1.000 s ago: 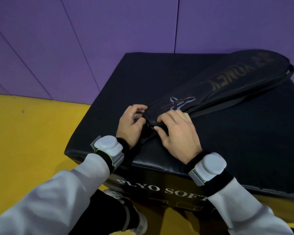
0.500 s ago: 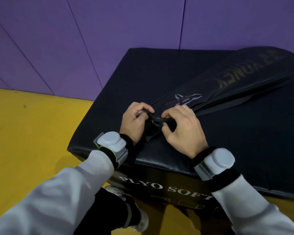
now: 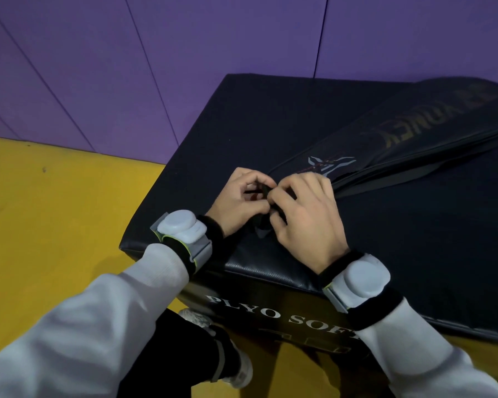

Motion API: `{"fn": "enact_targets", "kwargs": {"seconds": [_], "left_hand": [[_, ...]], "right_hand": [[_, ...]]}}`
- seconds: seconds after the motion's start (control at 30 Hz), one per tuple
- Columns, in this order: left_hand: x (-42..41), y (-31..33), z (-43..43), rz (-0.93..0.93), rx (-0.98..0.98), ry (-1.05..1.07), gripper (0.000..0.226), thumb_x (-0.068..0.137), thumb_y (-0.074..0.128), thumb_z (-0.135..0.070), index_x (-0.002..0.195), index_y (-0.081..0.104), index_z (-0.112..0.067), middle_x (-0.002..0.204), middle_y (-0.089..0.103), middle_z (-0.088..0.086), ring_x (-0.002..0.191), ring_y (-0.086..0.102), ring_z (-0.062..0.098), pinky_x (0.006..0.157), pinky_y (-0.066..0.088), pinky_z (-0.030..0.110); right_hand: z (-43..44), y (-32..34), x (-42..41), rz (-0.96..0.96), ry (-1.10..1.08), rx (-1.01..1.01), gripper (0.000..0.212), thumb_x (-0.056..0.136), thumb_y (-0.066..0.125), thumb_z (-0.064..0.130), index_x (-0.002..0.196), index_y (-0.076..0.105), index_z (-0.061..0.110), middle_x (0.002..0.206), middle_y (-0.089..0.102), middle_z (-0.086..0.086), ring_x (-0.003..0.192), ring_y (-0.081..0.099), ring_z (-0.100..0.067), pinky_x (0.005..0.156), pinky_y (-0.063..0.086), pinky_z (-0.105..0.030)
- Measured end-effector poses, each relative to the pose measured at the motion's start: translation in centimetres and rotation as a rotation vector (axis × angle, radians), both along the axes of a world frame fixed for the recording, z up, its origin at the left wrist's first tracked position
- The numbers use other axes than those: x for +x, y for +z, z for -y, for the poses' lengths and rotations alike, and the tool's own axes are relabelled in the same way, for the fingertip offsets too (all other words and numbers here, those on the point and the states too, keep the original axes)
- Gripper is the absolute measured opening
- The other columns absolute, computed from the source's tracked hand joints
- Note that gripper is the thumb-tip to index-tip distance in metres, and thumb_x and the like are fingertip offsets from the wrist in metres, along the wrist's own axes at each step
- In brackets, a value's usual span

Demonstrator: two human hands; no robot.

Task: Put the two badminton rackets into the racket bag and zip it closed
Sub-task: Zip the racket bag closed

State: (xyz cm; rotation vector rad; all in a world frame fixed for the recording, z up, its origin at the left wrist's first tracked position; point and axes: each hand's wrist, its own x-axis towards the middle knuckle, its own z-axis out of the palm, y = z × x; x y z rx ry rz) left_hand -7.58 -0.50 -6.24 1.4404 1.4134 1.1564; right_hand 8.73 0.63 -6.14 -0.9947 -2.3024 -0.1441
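Note:
A long black racket bag with gold lettering and a small white emblem lies diagonally on a black padded box, its wide end running off the right edge of the frame. Both hands meet at the bag's narrow near end. My left hand pinches a small black part of that end between thumb and fingers. My right hand lies over the same end with its fingers curled onto it. No racket is visible; the fingers hide the zipper pull.
The box stands in a corner of purple padded wall, on a yellow floor. White lettering marks its front face. My leg and shoe are below the near edge. A black strap trails beside the bag.
Both hands have drawn closer together at the bag's narrow end, and the fingertips now pinch it from both sides. The camera view has shifted left, so the bag sits further right.

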Motion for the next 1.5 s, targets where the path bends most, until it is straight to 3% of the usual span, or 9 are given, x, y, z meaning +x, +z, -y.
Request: {"fn": "enact_targets", "kwargs": {"seconds": [0.1,0.27,0.5,0.73,0.93,1.07,1.17,1.3,1.5], "left_hand": [[-0.2,-0.2,-0.2,-0.076,-0.013,-0.037,0.04,0.071,0.066,0.008,0.103,0.065,-0.016,0.119,0.044,0.008,0.114,0.057,0.02,0.098,0.05,0.022],[-0.5,-0.5,-0.7,-0.012,-0.036,0.023,0.047,0.077,0.049,0.021,0.103,0.069,-0.013,0.124,0.05,0.015,0.114,0.06,0.029,0.081,0.047,0.019],[-0.7,0.1,-0.9,0.056,-0.082,0.044,0.054,0.074,0.042,0.019,0.092,0.073,-0.021,0.12,0.053,0.007,0.095,0.064,0.014,0.073,0.048,0.013],[-0.7,0.1,-0.8,0.026,-0.102,0.069,0.046,0.079,0.046,0.011,0.096,0.077,-0.018,0.117,0.057,0.004,0.1,0.06,0.013,0.085,0.048,0.021],[-0.7,0.5,-0.6,0.02,-0.109,0.061,0.041,0.081,0.048,0.009,0.093,0.077,-0.018,0.117,0.058,0.01,0.105,0.058,0.02,0.093,0.045,0.03],[-0.3,0.7,-0.4,-0.01,-0.102,0.093,0.032,0.073,0.052,-0.006,0.094,0.076,-0.016,0.114,0.058,0.008,0.102,0.06,0.02,0.094,0.049,0.034],[-0.1,0.6,-0.5,-0.059,-0.076,0.102,0.026,0.082,0.057,0.003,0.092,0.074,-0.015,0.107,0.055,0.004,0.089,0.061,0.013,0.096,0.05,0.034],[-0.1,0.4,-0.7,-0.073,-0.062,0.117,0.034,0.083,0.057,0.007,0.085,0.072,-0.023,0.102,0.055,0.0,0.082,0.061,0.012,0.085,0.051,0.027],[0.1,0.2,-0.8,-0.06,-0.059,0.138,0.04,0.08,0.056,0.012,0.078,0.07,-0.025,0.101,0.055,0.001,0.086,0.065,0.019,0.093,0.051,0.041]], "right_hand": [[-0.1,0.1,-0.6,0.088,-0.055,0.036,0.014,0.079,0.06,0.018,0.093,0.062,0.016,0.095,0.058,-0.005,0.093,0.054,-0.029,0.096,0.036,-0.042],[0.0,0.0,-1.6,0.074,-0.099,0.114,0.007,0.085,0.059,0.016,0.091,0.063,0.015,0.088,0.057,-0.007,0.086,0.055,-0.03,0.093,0.04,-0.043],[-0.3,-0.1,-1.7,0.047,-0.092,0.158,0.014,0.092,0.054,0.019,0.084,0.066,0.016,0.086,0.06,-0.005,0.086,0.056,-0.028,0.093,0.04,-0.044],[-0.4,-0.4,-1.6,0.12,-0.093,0.143,0.009,0.088,0.058,0.019,0.094,0.063,0.018,0.092,0.059,-0.004,0.092,0.055,-0.028,0.096,0.037,-0.044],[-0.3,-0.4,-1.8,0.044,-0.09,0.183,0.009,0.089,0.057,0.017,0.085,0.065,0.015,0.083,0.059,-0.005,0.085,0.057,-0.028,0.09,0.043,-0.044],[-0.4,-0.4,-1.8,0.02,-0.056,0.172,0.013,0.09,0.057,0.018,0.08,0.065,0.013,0.082,0.06,-0.005,0.084,0.058,-0.029,0.088,0.044,-0.042],[-0.3,-0.6,-1.7,0.016,-0.04,0.151,0.012,0.089,0.058,0.016,0.082,0.065,0.011,0.086,0.062,-0.006,0.088,0.059,-0.028,0.089,0.045,-0.042],[0.0,-0.5,-1.6,-0.016,-0.062,0.145,0.015,0.09,0.058,0.017,0.081,0.067,0.009,0.091,0.064,-0.007,0.091,0.06,-0.03,0.09,0.046,-0.043],[0.6,-0.4,-1.4,-0.051,-0.097,0.085,0.018,0.09,0.06,0.022,0.081,0.07,0.01,0.093,0.065,-0.003,0.096,0.059,-0.027,0.093,0.043,-0.042]]}}
